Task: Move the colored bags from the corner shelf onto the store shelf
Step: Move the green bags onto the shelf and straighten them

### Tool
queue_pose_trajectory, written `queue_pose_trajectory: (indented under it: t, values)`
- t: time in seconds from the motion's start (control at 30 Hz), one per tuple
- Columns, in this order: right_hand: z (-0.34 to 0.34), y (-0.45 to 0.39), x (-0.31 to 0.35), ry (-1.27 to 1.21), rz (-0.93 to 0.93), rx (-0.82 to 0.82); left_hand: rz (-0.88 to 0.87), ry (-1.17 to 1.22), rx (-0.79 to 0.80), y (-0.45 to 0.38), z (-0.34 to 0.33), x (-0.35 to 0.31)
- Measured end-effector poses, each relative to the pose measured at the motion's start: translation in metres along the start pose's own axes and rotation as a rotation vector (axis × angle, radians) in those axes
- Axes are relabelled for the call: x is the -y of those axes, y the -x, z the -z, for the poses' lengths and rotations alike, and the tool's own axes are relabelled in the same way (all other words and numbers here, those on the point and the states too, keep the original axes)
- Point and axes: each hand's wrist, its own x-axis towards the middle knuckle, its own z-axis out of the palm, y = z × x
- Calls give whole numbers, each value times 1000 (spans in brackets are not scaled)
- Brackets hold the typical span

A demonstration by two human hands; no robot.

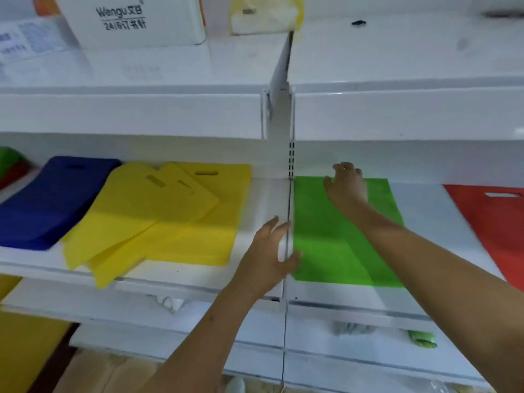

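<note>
The right hand presses spread fingers on the green bag's far end while the left hand, fingers loosely spread, steadies its near corner, apparently to flatten it on the shelf.

red bag: cut by right edge | green bag (top hand-covered)

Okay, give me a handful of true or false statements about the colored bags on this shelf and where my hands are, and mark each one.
1. The right hand rests on the far end of the green bag. True.
2. The left hand grips a yellow bag. False: it is open at the green bag's left edge, holding nothing.
3. The blue bags lie left of the yellow bags. True.
4. The red bag lies between the yellow and green bags. False: it lies right of the green bag.
5. The yellow bags form one neat stack. False: they are fanned out at different angles.
</note>
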Motion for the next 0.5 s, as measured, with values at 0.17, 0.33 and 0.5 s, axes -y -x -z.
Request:
queue_pose_trajectory:
  t: [0.17,0.33,0.5]
  values:
    - [-37,11,126,-232,374,-74,17,-31,-536,18,105,37]
    - [-69,30,273,-393,597,5,122,-67,-768,55,204,105]
    - [-123,49,415,-446,695,169,291,-50,-840,89,271,189]
